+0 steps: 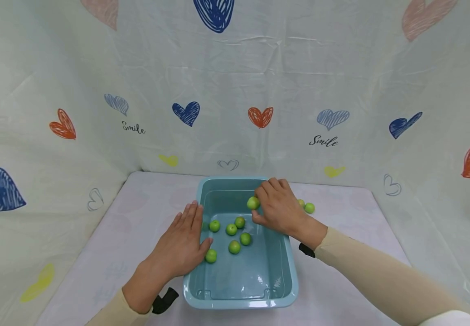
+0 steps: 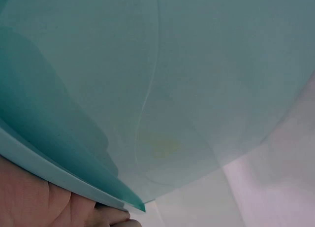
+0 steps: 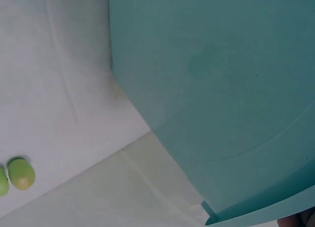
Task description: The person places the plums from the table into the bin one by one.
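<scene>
My left hand rests on the left rim of a blue-green plastic basin, its fingers straight. In the left wrist view, part of that hand shows below the basin's rim. Over the far right part of the basin, my right hand pinches a small round green fruit between thumb and fingers. Several more green fruits lie on the basin's floor, one of them close by my left thumb. The right wrist view shows mostly the basin's outer wall, with the held fruit hidden.
Right of the basin, beyond my right hand, green fruits lie on the white-covered table; two also show at the left of the right wrist view. A white curtain printed with hearts surrounds the table's back and sides.
</scene>
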The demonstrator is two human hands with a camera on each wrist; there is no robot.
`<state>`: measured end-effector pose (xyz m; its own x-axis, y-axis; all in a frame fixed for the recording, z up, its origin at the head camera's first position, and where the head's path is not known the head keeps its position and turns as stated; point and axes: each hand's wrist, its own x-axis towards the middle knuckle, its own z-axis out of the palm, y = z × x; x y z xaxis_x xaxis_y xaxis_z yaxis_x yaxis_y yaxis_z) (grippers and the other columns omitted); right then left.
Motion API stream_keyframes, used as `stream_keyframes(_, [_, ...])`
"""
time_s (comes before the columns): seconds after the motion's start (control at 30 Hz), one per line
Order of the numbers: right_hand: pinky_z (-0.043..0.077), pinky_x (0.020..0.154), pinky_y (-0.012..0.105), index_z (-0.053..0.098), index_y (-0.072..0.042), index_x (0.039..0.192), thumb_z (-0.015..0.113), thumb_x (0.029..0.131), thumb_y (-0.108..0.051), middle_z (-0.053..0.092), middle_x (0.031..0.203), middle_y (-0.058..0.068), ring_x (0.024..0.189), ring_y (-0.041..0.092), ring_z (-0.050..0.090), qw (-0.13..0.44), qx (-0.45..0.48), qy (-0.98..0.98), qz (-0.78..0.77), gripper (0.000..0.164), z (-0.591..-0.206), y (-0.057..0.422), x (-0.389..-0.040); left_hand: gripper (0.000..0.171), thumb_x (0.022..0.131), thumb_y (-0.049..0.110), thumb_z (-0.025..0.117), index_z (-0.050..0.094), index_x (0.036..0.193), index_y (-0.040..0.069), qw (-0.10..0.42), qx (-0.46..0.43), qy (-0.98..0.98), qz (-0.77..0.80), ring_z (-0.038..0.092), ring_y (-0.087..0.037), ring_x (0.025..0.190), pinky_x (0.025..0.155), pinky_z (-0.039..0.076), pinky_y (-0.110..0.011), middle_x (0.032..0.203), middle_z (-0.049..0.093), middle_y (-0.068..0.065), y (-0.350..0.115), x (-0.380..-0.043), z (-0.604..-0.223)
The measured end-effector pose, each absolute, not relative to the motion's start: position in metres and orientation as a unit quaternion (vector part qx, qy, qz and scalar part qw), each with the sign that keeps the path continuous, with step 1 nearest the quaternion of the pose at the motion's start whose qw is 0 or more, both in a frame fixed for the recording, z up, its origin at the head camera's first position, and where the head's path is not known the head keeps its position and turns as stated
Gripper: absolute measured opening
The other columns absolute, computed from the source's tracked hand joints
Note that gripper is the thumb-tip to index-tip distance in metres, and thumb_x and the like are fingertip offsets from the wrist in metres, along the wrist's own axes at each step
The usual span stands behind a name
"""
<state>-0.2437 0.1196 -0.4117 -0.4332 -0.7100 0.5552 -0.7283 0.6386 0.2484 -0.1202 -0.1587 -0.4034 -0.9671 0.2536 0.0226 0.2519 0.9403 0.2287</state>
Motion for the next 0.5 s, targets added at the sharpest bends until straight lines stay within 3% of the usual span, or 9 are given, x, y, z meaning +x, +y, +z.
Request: stream_keyframes(0.5, [0.043,0.076,0.044,0.063,-0.007,0.094,0.077,0.084,-0.043,0.059,0.088,0.007,0.081,0.027,0.051,0.321,0.411,-0.853,0.016,0.041,-0.4152,0.1203,-0.2451,0.086,0.105,0.04,0.061,0.022,0.163,-0.01,0.004,0.13,0.985,0.114,0.022,-0.045,0.16,0.127,0.026,-0.062,0.171,0.021,-0.031,-0.1588,-0.1187,-0.4012])
